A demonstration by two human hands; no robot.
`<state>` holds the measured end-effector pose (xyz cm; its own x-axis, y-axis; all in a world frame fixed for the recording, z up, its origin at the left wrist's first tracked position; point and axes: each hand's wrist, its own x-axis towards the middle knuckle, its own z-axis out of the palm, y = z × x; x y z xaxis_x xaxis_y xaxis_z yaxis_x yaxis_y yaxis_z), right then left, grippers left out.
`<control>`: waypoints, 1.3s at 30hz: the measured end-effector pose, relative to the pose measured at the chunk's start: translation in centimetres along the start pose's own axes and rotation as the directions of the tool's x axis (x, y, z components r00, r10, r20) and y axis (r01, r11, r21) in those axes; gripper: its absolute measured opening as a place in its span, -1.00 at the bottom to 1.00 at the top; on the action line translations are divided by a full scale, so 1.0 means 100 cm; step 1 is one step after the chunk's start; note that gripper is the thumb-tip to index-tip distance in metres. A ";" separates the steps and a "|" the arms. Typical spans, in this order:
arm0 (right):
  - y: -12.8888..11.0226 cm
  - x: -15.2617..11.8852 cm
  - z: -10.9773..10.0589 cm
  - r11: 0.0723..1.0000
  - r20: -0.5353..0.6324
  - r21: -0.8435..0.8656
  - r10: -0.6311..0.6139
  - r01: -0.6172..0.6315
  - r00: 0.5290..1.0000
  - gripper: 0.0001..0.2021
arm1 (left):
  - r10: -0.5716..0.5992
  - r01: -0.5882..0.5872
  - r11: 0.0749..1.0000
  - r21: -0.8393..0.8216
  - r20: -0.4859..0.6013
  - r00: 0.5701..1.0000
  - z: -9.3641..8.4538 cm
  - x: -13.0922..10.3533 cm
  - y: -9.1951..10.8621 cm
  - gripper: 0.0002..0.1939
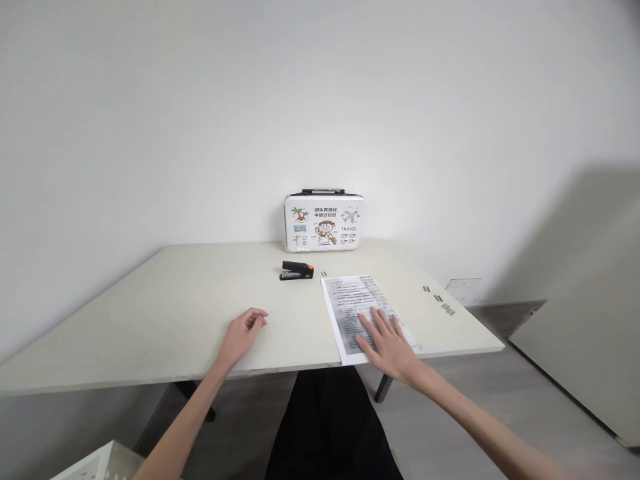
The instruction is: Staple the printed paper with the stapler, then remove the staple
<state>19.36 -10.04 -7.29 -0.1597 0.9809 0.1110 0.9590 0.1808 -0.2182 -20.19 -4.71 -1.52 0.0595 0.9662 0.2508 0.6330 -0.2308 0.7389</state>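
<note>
My right hand [390,343] lies flat on a printed sheet of paper [345,300], its fingers spread across the lower right part. The sheet rests at the table's front edge and carries dark lines of text; my palm hides one corner. My left hand [243,333] rests on the table to the left of the paper, its fingers curled in and nothing visible in them. Beyond both hands sits a black stapler [297,271] with an orange part at its right end. A few small staple strips [324,274] lie between the stapler and the paper.
At the back of the white table [200,287], a white travel case [324,223] with cartoon prints stands against the wall. Several short staple strips [438,299] lie near the right edge. A white perforated container [107,463] shows at lower left.
</note>
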 end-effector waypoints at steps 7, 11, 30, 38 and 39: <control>-0.050 0.002 -0.002 0.998 -0.001 0.022 -0.058 0.058 0.998 -0.17 | 0.013 -0.013 1.000 0.025 -0.005 1.000 0.002 0.000 -0.002 -0.68; -0.091 0.009 -0.006 0.998 0.057 0.010 -0.061 0.060 0.996 -0.16 | 0.032 -0.032 0.998 0.052 -0.006 0.999 0.002 0.000 -0.006 -0.68; -0.192 0.048 0.004 0.972 0.110 -0.083 -0.210 0.219 0.972 0.00 | 0.214 -0.202 0.869 0.452 0.026 0.977 0.026 0.001 -0.028 -0.52; -0.151 0.135 -0.039 0.957 0.050 -0.092 -0.271 0.275 0.961 -0.44 | 0.204 -0.199 0.839 0.506 0.047 0.978 0.030 -0.002 -0.032 -0.52; -0.144 0.150 -0.041 0.959 0.010 -0.098 -0.265 0.264 0.964 -0.40 | 0.203 -0.200 0.839 0.507 0.049 0.978 0.031 -0.002 -0.033 -0.52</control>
<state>4.11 1.81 1.49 -0.4100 0.8988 0.1555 0.9009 0.4256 -0.0847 -19.91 -3.82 -5.91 0.2249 0.9037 0.3643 0.9100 -0.3284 0.2529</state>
